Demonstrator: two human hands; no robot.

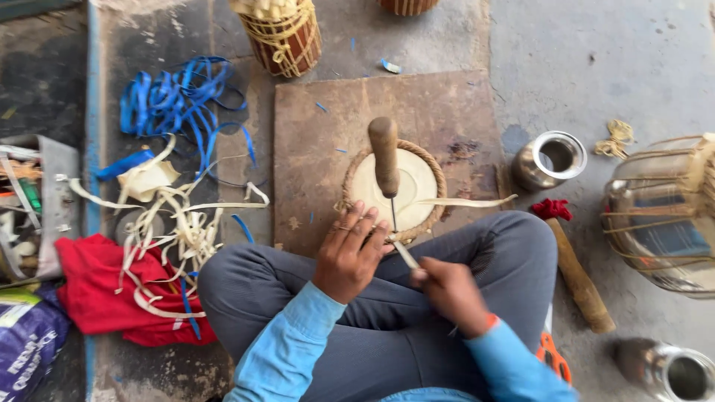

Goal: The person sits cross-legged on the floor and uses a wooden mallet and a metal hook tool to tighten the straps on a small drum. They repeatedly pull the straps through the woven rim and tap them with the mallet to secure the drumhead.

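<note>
Two bare hands worked close together over a round drum head (pixel 406 182) that lay on a brown board (pixel 320 141) on the floor, just in front of the seated person's crossed legs in grey trousers. The drum head was a pale skin disc ringed by a braided hoop.

The left hand (pixel 348 253) rested on the near edge of the hoop, its fingers (pixel 356 223) spread and pressing down on the braid, closed on nothing that could be seen. The right hand (pixel 447 290) sat just beside it, its fingers curled shut on the end of a pale hide strip (pixel 406 255) that ran up to the hoop.

An awl with a wooden handle (pixel 384 152) stood tilted over the skin, its thin metal shaft reaching down to the hoop between the two hands. Another pale strip (pixel 477 202) trailed off the hoop to the right, across the knee.

Left of the legs lay a red cloth (pixel 97 290) under a loose heap of pale hide strips (pixel 179 223), with a tangle of blue strapping (pixel 175 100) beyond it. A small laced drum (pixel 287 37) stood at the top of the view. To the right were a steel cup (pixel 551 158), a wooden mallet with a red-wrapped end (pixel 577 272), a larger laced drum body (pixel 663 216), and orange scissors (pixel 553 356) by the right elbow.
</note>
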